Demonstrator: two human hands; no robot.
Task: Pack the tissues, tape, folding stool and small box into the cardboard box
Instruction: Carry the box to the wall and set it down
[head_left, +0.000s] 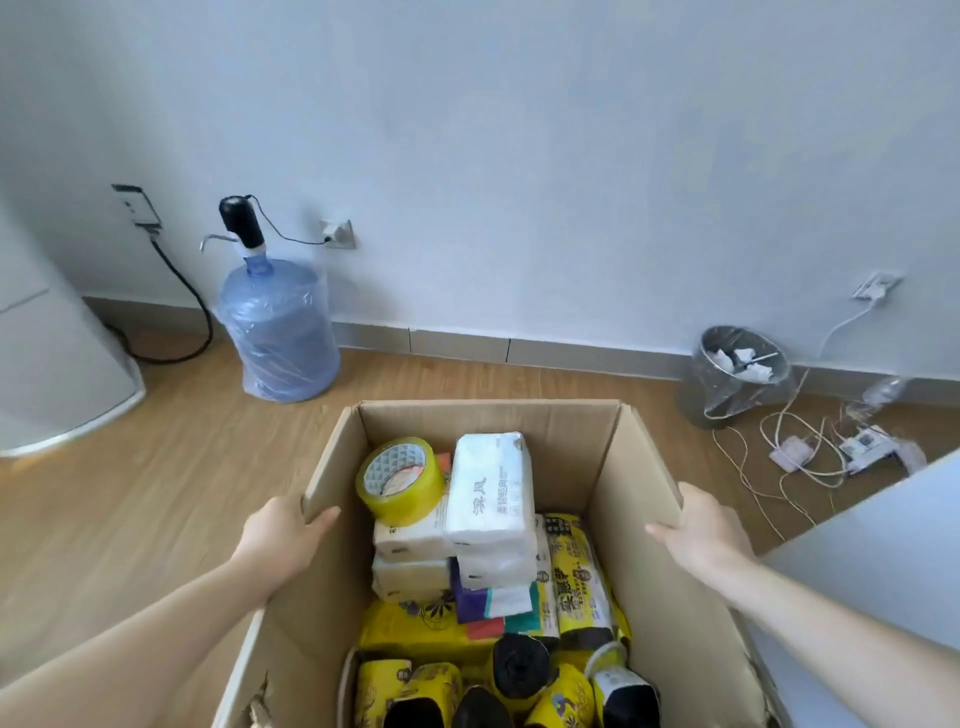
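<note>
A big open cardboard box fills the lower middle of the head view. Inside lie a yellow tape roll, white tissue packs, beige tissue packs and yellow-wrapped tissue packs. My left hand grips the box's left flap, thumb over the edge. My right hand grips the right flap the same way. I cannot make out a folding stool or small box among the contents.
A blue water jug with a pump stands by the wall at left. A wire bin and tangled cables lie at right. A white appliance is far left, a pale surface at right.
</note>
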